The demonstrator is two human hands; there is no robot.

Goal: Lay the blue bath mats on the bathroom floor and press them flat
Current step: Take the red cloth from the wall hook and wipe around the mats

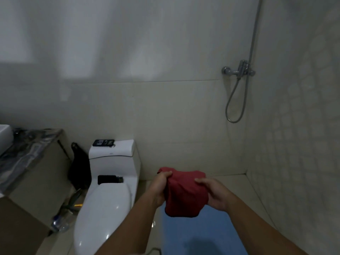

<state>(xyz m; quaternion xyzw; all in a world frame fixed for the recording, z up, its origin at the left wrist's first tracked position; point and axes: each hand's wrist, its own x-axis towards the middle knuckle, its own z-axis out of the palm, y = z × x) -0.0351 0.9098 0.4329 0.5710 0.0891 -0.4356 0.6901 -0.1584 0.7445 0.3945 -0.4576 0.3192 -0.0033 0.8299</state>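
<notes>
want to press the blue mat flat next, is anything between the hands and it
Yes. Both the left hand and right hand grip a red cloth, held above the blue mat on the floor.

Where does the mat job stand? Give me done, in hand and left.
Done: one blue mat already lies on the floor beside the toilet, and it looks flat.
In hand: both hands, left hand and right hand, grip a bunched red cloth above that mat.
Left: no second blue mat is in view, so laying and pressing it remains.
</notes>
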